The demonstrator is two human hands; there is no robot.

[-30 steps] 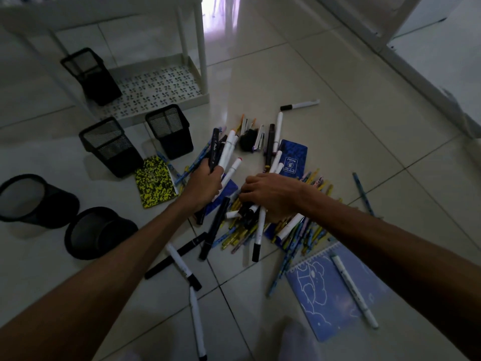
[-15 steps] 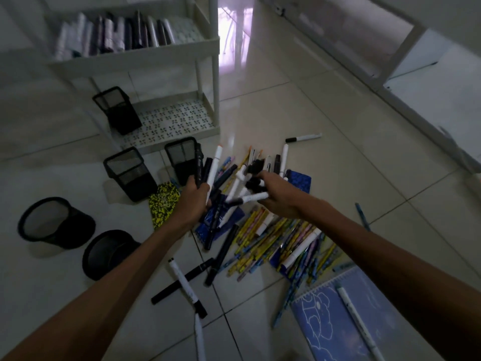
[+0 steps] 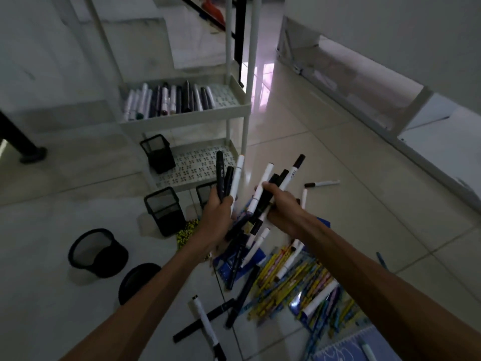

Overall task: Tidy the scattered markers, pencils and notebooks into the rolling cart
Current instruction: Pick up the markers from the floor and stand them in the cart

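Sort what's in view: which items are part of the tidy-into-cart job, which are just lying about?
Job:
left hand gripping markers
right hand gripping markers
pencil pile
blue notebook
rolling cart

Lying about:
square mesh pen holders
round mesh cups
black furniture leg

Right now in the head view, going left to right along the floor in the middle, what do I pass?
Round mesh bin → square mesh cup → left hand with markers → right hand with markers → lone marker.
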